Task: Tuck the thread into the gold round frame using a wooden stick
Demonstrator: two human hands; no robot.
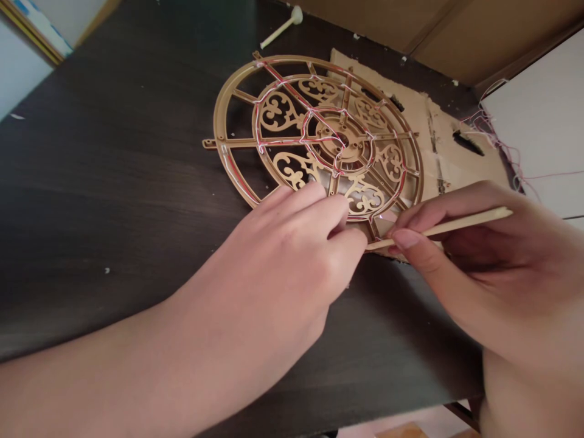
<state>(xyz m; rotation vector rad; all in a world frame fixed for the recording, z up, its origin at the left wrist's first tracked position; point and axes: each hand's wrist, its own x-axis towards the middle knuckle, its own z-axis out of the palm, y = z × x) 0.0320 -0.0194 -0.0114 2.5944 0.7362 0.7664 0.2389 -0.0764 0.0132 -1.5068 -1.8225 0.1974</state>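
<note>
A round gold openwork frame (279,142) with spokes and scroll ornaments lies tilted in view, partly over a piece of cardboard. Red and white wires (314,113) run along its rings and spokes toward the hub. My left hand (305,237) curls over the frame's near rim; its fingertips are hidden underneath. In a pinch between thumb and fingers, my right hand (483,267) holds a thin pale wooden stick (465,223). The stick's lower end reaches the near rim, close beside my left index finger, which hides the tip.
Beneath everything is a dark wood-grain table (114,201) with small white scraps. The torn cardboard (449,143) has cut slots. A pale stick with a rounded head (285,27) lies at the back. Loose pink and white wires (506,143) tangle at the right beside a white panel (547,115).
</note>
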